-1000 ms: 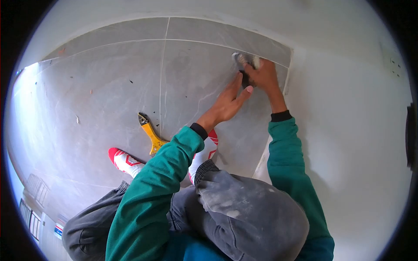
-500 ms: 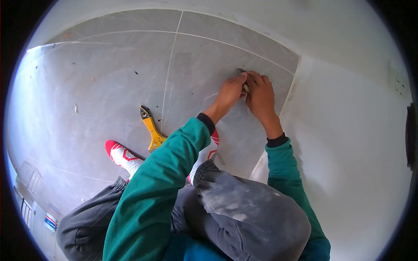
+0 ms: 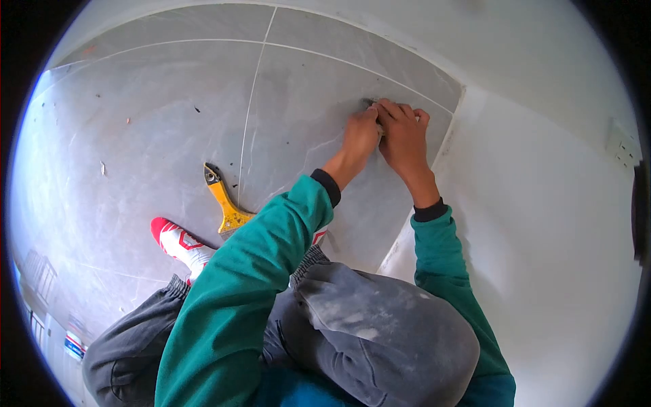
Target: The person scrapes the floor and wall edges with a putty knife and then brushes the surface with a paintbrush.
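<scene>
Both of my hands meet over the grey floor tiles, near the wall corner. My left hand (image 3: pixel 359 139) has its fingers pinched together, touching the fingers of my right hand (image 3: pixel 405 139), which are curled. Between them shows a small dark object (image 3: pixel 368 102), its tip sticking out beyond the fingertips, and a bit of something pale; the fingers hide most of it. On the floor to the left of my left arm lies a yellow-handled tool (image 3: pixel 227 203) with a dark metal head, its lower end partly behind my sleeve.
A white wall (image 3: pixel 536 203) rises close on the right, with a socket plate (image 3: pixel 620 146) on it. Another wall borders the far floor edge. Small dark scraps and a pale scrap (image 3: pixel 103 168) lie on the tiles. My sock-covered foot (image 3: pixel 180 241) and bent knees are below.
The view has shifted slightly, so the floor and yellow tool appear farther left. My hands stay together, with their fingers moved a little; the right hand's fingers look more curled over.
</scene>
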A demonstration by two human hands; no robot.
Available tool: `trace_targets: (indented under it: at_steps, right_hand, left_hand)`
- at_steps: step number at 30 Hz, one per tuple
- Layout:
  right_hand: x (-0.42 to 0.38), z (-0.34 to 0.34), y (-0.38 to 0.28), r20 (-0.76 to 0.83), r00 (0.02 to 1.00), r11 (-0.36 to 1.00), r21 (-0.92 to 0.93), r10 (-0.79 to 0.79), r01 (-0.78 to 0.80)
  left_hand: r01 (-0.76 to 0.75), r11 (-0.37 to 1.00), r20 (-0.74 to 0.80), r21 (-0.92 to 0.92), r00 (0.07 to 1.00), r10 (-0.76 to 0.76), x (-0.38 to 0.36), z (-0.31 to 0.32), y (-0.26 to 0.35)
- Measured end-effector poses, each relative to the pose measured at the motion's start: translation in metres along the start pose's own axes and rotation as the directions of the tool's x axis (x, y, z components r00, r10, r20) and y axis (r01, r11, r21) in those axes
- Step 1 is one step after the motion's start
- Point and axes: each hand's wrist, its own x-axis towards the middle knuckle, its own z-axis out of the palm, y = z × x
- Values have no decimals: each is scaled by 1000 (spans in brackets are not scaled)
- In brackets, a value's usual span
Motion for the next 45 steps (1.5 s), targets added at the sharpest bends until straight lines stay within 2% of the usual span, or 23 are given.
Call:
trace_targets:
  at_steps: [5, 8, 11, 13, 14, 16, 19, 22, 25, 29, 31, 32, 33, 34, 35, 36, 37, 38, 40, 41, 42, 43, 45]
  right_hand:
    - [1, 3, 2, 3, 1000, 999, -41, -7, 7]
    - [5, -1, 0, 61, 998, 996, -81, -22, 27]
    - [1, 9, 0, -16, 999, 999, -37, 30, -31]
    - [1, 3, -3, 11, 1000, 997, -74, 18, -17]
    - [5, 2, -3, 1, 1000, 997, -78, 10, -10]
    - [4, 2, -5, -15, 999, 998, -47, 39, -39]
    - [6, 3, -3, 19, 999, 999, -33, 39, -39]
    - [3, 5, -8, -38, 997, 997, -18, 70, -71]
    - [10, -2, -6, -13, 998, 998, 7, 69, -69]
    - [2, 11, -12, -17, 994, 994, -33, 107, -107]
    - [8, 7, -13, -132, 987, 995, -20, 94, -97]
    - [4, 6, -8, -133, 986, 994, -26, 100, -105]
    - [2, 3, 0, -68, 993, 985, 148, 97, -86]
    - [-1, 1, 8, -5, 997, 944, 321, 79, -73]
    - [-5, 0, 18, -10, 997, 945, 322, 71, -63]
    - [-11, -2, 30, -29, 947, 881, 378, 319, -285]
    - [-15, -5, 37, -27, 834, 758, 435, 551, -486]
    - [-17, -7, 47, -21, 835, 758, 432, 550, -489]
    - [-17, -17, 58, 1, 765, 620, 584, 644, -523]
    - [-15, -20, 61, -3, 763, 622, 582, 646, -524]
    - [-11, -23, 62, 36, 769, 592, 616, 638, -520]
    - [-8, -24, 62, 76, 774, 557, 651, 629, -516]
    - [-1, -19, 58, 100, 818, 562, 680, 566, -472]
  left_hand:
    - [37, 999, -80, -23, 996, -39, -2, 4, 1]
    - [-23, 997, 7, -70, 1000, 24, 3, 0, 2]
    - [29, 998, -57, 56, 998, -26, 5, -2, -5]
    - [-110, 992, 61, 59, 992, 106, 10, -4, -8]
    - [-124, 991, 62, 57, 991, 120, 12, -4, -6]
    - [21, 1000, -16, 12, 1000, -21, 0, -1, 6]
    - [25, 998, 39, -53, 999, -23, 7, -2, 2]
    - [59, 995, 23, -80, 998, -57, 3, -3, 5]
    - [49, 998, 21, 29, 999, -50, 3, 1, 9]
    - [36, 999, -4, 20, 999, -36, 4, -7, 0]
    - [37, 998, 26, -45, 999, -36, 2, -8, -1]
    - [40, 998, 35, -44, 999, -39, -1, -11, -2]
    - [-165, 914, 103, 370, 985, 136, -8, -17, 3]
    - [-348, 630, 230, 695, 937, 265, -14, -22, 6]
    - [-351, 627, 226, 695, 935, 273, -17, -25, 8]
    - [-511, 225, 331, 830, 775, 538, -19, -28, 9]
    - [-492, -225, 499, 841, 543, 675, -20, -31, 9]
    - [-491, -220, 495, 843, 548, 675, -15, -34, 11]
    - [-349, -413, 539, 842, 600, 591, -4, -36, 18]
    - [-353, -412, 541, 840, 597, 592, -5, -39, 11]
    - [-489, -509, 695, 708, 612, 378, -10, -43, 1]
    - [-622, -560, 801, 547, 584, 135, -18, -45, -2]
    - [-657, -508, 797, 557, 595, 104, -34, -44, -4]
